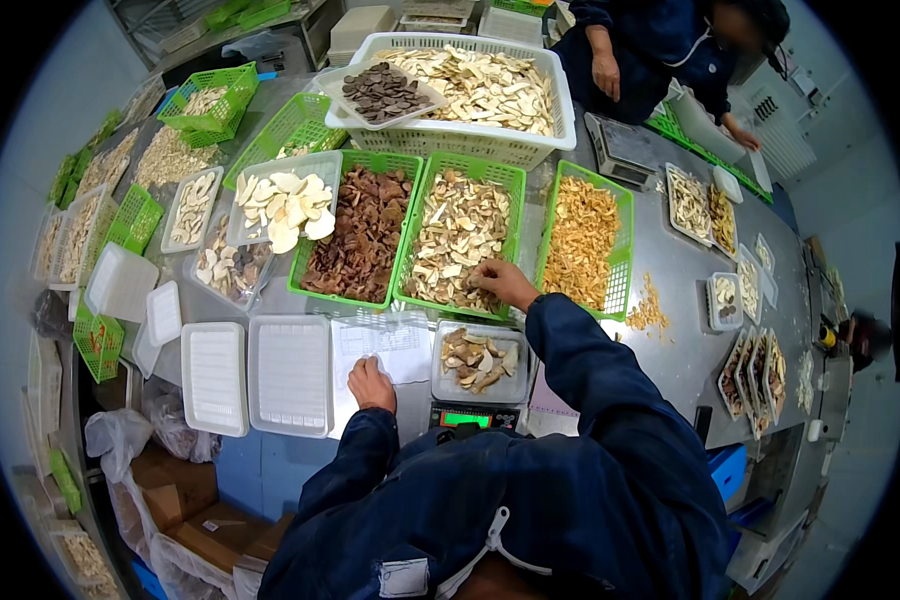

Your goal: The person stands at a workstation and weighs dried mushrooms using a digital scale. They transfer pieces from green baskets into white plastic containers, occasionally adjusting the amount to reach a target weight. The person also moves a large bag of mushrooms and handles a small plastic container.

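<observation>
My right hand point(506, 283) reaches into the near end of a green plastic basket point(520, 202) full of dried mushroom slices point(461, 225). Its bent fingertips touch the slices; whether a piece is pinched between them is unclear. My left hand point(373, 386) rests, fingers curled, on a printed paper sheet point(412, 364), and its grip is hard to make out. Between the hands, a clear plastic tray point(436, 379) with some mushroom pieces point(480, 360) sits on a digital scale point(508, 418) with a lit green display.
Green baskets of dark brown dried pieces point(364, 232) and orange-yellow dried pieces point(581, 232) flank the middle basket. Stacked empty trays point(291, 375) stand left. Behind is a large white crate point(457, 139) of pale slices. Filled trays point(754, 375) stand right; another person point(645, 52) works at the back right.
</observation>
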Demonstrator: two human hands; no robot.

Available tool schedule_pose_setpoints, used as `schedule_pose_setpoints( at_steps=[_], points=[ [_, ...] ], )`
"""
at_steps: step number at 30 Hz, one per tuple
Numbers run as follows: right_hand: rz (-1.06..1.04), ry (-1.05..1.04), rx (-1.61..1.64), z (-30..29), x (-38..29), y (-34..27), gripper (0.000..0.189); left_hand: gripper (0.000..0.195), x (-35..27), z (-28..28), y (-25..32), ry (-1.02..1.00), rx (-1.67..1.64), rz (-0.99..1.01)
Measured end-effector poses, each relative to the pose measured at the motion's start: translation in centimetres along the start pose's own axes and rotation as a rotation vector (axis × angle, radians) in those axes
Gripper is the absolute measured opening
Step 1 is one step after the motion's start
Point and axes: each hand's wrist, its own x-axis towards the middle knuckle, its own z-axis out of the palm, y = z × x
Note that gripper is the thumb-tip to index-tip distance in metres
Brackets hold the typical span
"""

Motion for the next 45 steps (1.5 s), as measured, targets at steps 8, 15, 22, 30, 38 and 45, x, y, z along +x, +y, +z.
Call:
schedule_pose_setpoints(
  at_steps=[8,15,22,30,38,45],
  points=[
    [0.073,-0.043,-0.007,-0.1,-0.2,-0.4,0.014,0.036,-0.2,0.0,-0.2,0.016,0.012,0.028],
    [0.093,-0.005,0.044,0.4,-0.7,-1.4,0.023,0.035,-0.1,-0.1,-0.1,0.03,0.015,0.04],
    [0.01,0.04,-0.039,0.0,-0.5,-1.0,0.008,0.035,-0.2,0.3,-0.3,-0.008,0.036,-0.022],
    [0.122,0.147,0.297,-0.2,-0.6,-1.3,0.019,0.035,-0.1,0.2,-0.2,0.021,0.028,0.016],
    [0.115,-0.057,-0.107,1.2,0.4,-3.5,0.019,0.036,-0.1,0.0,-0.2,0.0,0.022,0.016],
    [-0.225,0.011,-0.613,3.2,3.9,-4.1,0.023,0.038,0.1,0.3,-0.5,-0.007,0.021,-0.001]
  ],
)
